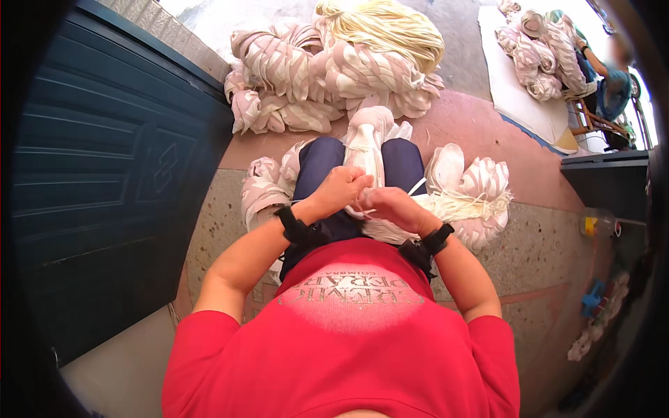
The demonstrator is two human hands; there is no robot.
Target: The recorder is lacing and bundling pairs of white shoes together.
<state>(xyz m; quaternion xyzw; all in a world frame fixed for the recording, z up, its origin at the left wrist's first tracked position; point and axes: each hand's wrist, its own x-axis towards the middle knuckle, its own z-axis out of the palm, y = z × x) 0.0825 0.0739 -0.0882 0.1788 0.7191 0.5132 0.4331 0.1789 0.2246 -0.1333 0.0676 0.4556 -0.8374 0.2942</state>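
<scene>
Between my knees stands a bundle [365, 143] of stacked pale pink and white fabric pieces, with thin white strands across it. My left hand [340, 189] is at its near end, fingers curled into a pinch. Close beside it, my right hand [396, 207] is also closed, thumb and fingers pressed together. What the fingertips hold is too small and blurred to name. A thin white cord [418, 186] sticks out beside my right hand. Loose cream strands [453, 206] lie by my right thigh, over another bundle [481, 180] of the same pieces.
Large pink and white bundles [286, 76] are heaped ahead, with a hank of cream cords [383, 31] on top. More pieces [261, 191] lie by my left leg. A dark panelled door [118, 174] stands left. Far right, a person [614, 90] sits near other bundles [540, 52].
</scene>
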